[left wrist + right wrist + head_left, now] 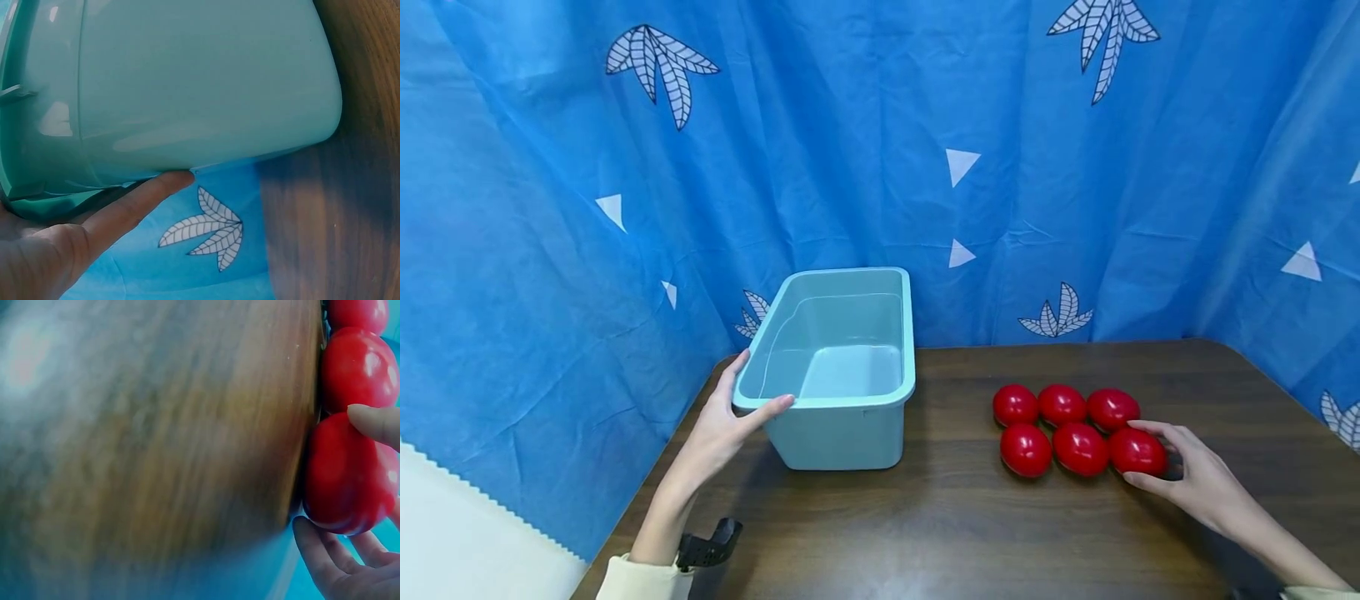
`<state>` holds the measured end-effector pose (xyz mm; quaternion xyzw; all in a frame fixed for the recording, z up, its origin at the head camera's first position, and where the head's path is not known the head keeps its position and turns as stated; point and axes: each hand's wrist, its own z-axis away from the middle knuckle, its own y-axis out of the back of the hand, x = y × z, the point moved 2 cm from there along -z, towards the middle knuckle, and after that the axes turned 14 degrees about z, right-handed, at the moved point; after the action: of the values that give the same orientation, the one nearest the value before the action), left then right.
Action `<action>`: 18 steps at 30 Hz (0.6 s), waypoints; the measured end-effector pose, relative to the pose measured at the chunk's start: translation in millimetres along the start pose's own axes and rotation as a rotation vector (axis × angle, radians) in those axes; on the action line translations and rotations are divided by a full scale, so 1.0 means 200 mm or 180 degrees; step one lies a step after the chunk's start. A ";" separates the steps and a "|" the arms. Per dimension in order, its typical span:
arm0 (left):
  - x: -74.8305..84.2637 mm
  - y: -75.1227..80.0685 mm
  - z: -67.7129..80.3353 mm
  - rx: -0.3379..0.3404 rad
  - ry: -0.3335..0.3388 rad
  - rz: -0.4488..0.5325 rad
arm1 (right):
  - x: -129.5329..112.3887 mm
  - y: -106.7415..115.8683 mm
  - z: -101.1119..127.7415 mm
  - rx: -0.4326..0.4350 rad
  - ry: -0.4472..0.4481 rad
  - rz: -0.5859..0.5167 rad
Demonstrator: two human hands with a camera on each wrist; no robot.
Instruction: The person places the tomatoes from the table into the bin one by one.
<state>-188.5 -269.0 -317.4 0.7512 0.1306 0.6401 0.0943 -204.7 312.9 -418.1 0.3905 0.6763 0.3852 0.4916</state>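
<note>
Left fingers (134, 209) grip the bin (842, 437); parted right fingers (317, 553) clasp 1 red ball (344, 478) (of 6).

Upright teal bin (842, 435), six glossy red balls (1079, 447), two rows

The bin (847, 437) looks like smooth plastic with a soft sheen. Right of the bin, the red rounded objects (1080, 450) are glossy (highlights dot them). Beneath the bin, the table (925, 533) looks like sleek wood; behind it, the curtain (865, 167) seems creased cloth.
</note>
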 end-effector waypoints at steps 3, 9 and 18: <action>0.00 0.00 0.00 0.0004 0.0006 0.0023 | -0.01 0.01 0.00 0.0048 -0.0044 0.0076; 0.02 -0.01 -0.01 -0.0030 0.0006 0.0043 | -0.02 0.09 -0.01 0.0039 -0.0372 -0.0077; 0.01 0.00 0.00 -0.0006 0.0051 0.0051 | -0.23 0.19 -0.12 0.0078 -0.0563 -0.1647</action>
<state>-187.1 -268.8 -314.5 0.7469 0.1248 0.6470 0.0888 -212.3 282.6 -362.5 0.2429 0.7127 0.2029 0.6261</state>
